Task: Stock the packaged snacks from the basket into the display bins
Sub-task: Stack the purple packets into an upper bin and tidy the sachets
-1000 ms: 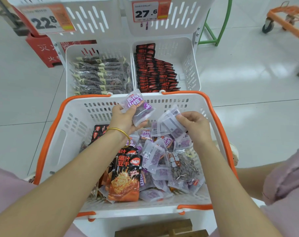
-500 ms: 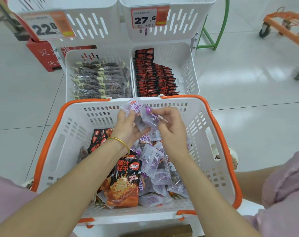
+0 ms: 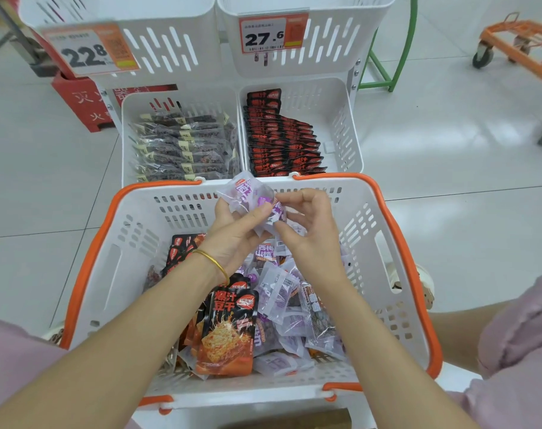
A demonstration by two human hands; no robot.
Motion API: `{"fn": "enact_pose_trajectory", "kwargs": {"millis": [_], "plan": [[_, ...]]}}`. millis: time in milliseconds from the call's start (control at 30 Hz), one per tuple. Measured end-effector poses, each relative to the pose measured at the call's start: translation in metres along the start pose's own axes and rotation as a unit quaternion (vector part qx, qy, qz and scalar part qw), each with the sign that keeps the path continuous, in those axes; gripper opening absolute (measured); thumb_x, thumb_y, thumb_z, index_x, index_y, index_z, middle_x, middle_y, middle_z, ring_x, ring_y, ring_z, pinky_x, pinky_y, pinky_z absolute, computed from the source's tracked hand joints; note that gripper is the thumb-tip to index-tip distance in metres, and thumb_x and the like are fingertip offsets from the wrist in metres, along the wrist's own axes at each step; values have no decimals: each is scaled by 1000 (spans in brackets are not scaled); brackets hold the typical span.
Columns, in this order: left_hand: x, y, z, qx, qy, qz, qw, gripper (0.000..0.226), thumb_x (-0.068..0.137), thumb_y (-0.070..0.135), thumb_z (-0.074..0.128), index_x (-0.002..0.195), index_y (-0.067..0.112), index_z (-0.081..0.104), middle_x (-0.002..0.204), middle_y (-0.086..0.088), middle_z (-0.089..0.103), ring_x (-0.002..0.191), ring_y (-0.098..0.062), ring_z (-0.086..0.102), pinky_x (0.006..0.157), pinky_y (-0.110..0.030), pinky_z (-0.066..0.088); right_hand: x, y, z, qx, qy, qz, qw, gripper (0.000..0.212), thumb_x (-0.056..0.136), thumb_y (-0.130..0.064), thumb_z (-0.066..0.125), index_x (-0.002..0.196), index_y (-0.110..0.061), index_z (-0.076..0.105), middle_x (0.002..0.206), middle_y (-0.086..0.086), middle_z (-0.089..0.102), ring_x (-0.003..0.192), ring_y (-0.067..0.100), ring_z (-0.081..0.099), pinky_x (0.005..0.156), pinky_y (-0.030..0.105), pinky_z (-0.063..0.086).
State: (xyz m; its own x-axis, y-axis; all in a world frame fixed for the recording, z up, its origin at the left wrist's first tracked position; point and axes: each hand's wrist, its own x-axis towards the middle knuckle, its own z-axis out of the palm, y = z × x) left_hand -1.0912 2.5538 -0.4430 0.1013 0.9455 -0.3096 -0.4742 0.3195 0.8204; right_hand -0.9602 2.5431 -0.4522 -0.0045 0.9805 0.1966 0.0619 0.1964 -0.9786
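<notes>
A white basket with an orange rim (image 3: 130,236) stands in front of me, holding several purple snack packets (image 3: 279,292) and black-and-orange tofu packets (image 3: 229,332). Over its far end my left hand (image 3: 235,233) grips a small bunch of purple packets (image 3: 248,193). My right hand (image 3: 310,224) pinches the right side of that same bunch. Beyond the basket are two lower display bins: the left bin (image 3: 127,125) holds dark packets with cream labels, the right bin (image 3: 350,125) holds black-and-red packets.
Two upper white bins carry price tags 22.8 (image 3: 87,52) and 27.6 (image 3: 269,35). A red box (image 3: 77,103) sits behind on the left, a green frame (image 3: 396,57) and an orange trolley (image 3: 517,41) on the right. My knees in pink flank the basket.
My right hand rose from the pile with a purple packet and joined it to the packet in my left hand. Both hands now hold the bunch together over the basket's far end.
</notes>
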Motion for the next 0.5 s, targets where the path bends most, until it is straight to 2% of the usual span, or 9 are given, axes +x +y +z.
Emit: {"fn": "enact_pose_trajectory", "kwargs": {"millis": [67,133,200,233,267,300,367,433,500], "plan": [[0,-1,0,-1,30,-1,1000,43,88,16,61,123,20,35,111,-11,62,97,-24,64,83,-39,56,0,-3,-1,32,7,10,999,39,81,8,59,99,-24,48,107,-2,66,105,8,61,89,27,50],[2,0,-1,-11,39,5,999,24,93,17,54,109,20,38,110,-8,63,93,-20,66,84,-39,56,1,-3,-1,50,65,27,996,34,83,7,58,98,-22,50,103,-1,66,97,6,63,81,23,51],[3,1,-1,-8,36,12,999,19,95,17,52,109,20,38,109,-4,64,91,-16,66,87,-38,54,3,-2,-1,25,142,64,987,25,86,-1,59,97,-23,52,97,-4,63,87,4,61,76,23,52],[4,0,0,-3,32,18,999,21,95,17,51,112,20,38,108,-3,65,91,-15,66,88,-38,54,4,-1,-2,5,157,99,983,19,88,-9,60,97,-23,52,94,-6,61,86,6,59,74,27,53],[4,0,0,1,27,22,999,23,96,17,50,114,19,37,108,-2,65,92,-14,67,88,-39,54,4,-2,-3,-3,144,149,978,13,90,-20,61,99,-23,53,94,-6,60,86,9,59,74,30,54],[4,0,1,5,21,26,999,24,96,17,49,116,19,36,109,-2,65,93,-14,67,87,-40,54,4,-2,-3,0,111,206,972,16,90,-32,60,101,-22,53,96,-5,60,88,12,61,75,33,55],[4,-1,3,16,18,36,999,24,97,16,48,116,18,34,110,-5,64,93,-16,68,82,-40,56,5,-2,-4,21,25,298,954,32,86,-47,60,99,-18,58,98,-2,65,90,17,65,79,37,55],[4,-1,3,40,22,53,998,24,96,12,48,114,18,34,111,-8,63,89,-14,68,76,-35,57,4,0,-3,56,-25,330,942,34,81,-44,68,91,-12,62,92,1,69,89,20,66,82,37,54],[5,-1,2,67,26,57,996,21,96,14,49,109,19,35,115,-11,60,87,-12,67,73,-31,57,6,1,-4,114,-22,347,930,26,79,-33,73,83,-12,59,83,4,67,84,20,64,83,38,53]]}}
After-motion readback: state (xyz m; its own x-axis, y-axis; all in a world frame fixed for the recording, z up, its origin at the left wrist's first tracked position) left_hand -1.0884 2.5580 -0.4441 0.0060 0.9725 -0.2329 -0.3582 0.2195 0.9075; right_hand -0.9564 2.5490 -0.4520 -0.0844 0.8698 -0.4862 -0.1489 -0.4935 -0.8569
